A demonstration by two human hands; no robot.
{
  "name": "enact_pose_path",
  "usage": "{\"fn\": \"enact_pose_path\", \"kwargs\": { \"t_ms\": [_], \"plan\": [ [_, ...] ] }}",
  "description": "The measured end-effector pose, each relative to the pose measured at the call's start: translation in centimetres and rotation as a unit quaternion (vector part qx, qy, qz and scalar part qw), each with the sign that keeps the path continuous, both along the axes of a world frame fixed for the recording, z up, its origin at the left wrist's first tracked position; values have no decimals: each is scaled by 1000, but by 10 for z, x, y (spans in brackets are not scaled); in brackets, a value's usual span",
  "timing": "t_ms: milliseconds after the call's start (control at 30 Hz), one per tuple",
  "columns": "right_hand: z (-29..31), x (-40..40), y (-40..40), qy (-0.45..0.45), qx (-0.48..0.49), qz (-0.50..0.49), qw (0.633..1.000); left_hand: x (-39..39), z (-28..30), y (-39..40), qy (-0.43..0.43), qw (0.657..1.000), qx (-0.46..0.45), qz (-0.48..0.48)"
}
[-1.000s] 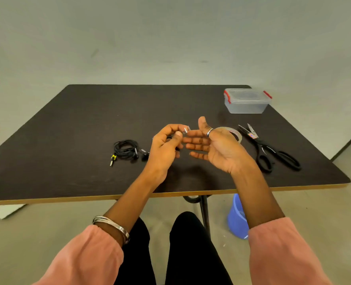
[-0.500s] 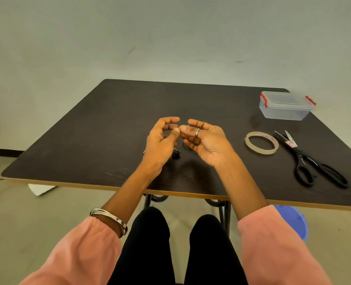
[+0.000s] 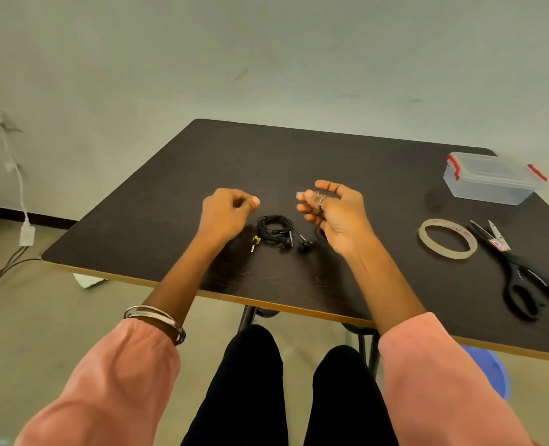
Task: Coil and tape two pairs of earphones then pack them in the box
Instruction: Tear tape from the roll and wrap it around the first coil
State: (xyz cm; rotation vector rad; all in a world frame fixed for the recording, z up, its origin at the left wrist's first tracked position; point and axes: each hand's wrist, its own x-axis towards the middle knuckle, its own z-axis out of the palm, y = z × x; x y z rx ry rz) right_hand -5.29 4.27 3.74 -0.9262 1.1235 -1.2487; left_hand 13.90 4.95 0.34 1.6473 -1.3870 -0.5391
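A coiled pair of black earphones lies on the dark table, its yellow-marked plug pointing toward me. My left hand hovers just left of the coil with its fingers curled in and nothing visible in them. To the right of the coil, my right hand is raised palm-left, with a small clear piece of tape pinched at its fingertips. A dark bit of cable shows under the right hand. The clear box with red clips stands lidded at the far right.
A roll of clear tape lies flat to the right of my right hand. Black scissors lie beside it near the right edge. A blue bucket stands on the floor under the table. Cables hang at the left wall.
My hands were touching in front of me and have moved apart. The coiled earphones now lie in the open between them. The view has swung left.
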Motion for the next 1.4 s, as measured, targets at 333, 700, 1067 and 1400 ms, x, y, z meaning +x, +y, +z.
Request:
{"fn": "enact_pose_path", "kwargs": {
  "t_ms": [333,700,1067,1400],
  "plan": [
    [-15,16,-4,122,-91,-14,988,-30,2,-5,-229,972,55,15],
    [-15,21,5,230,-250,-41,940,-31,9,5,2,996,2,-85],
    [-25,16,12,416,-411,20,811,-29,18,14,362,919,65,-142],
    [-36,9,20,521,-432,82,731,-27,15,14,385,912,80,-121]
  ]
}}
